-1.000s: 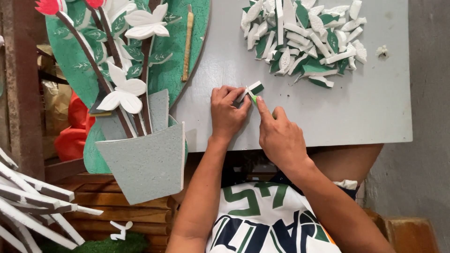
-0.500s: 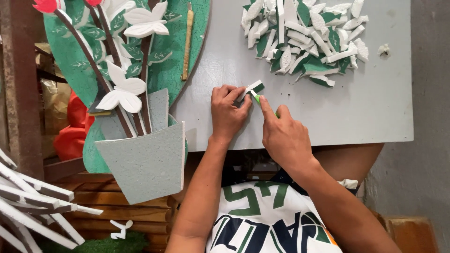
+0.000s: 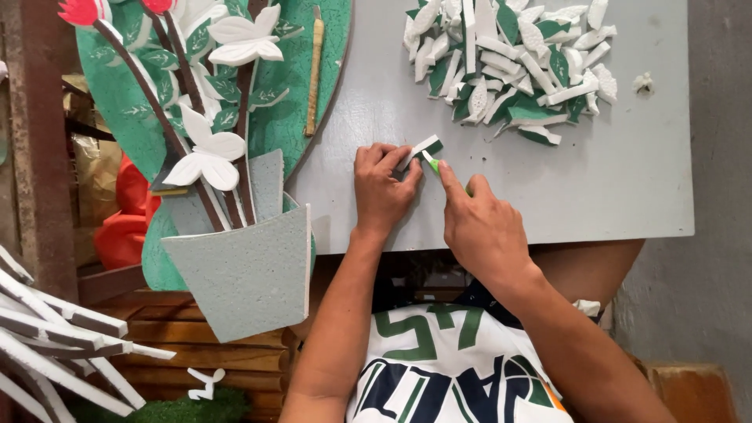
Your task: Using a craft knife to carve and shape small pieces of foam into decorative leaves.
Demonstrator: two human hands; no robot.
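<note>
the small green-and-white foam piece point(image 3: 424, 147) lies near the table's point(image 3: 548, 204) front edge, pinched by the left hand's point(image 3: 384, 188) fingers, while the right hand point(image 3: 479, 223), fingers closed on a green-handled cutter point(image 3: 435, 164), trims it; a pile of cut pieces point(image 3: 509, 63) at the far edge suggests much is done.

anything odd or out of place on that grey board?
Little stands out. One small white scrap lies apart from the heap of green and white foam pieces, right of it. The left hand pins a green and white foam piece; the right hand holds a green-handled tool against it. Nothing looks spilled or broken.
</note>
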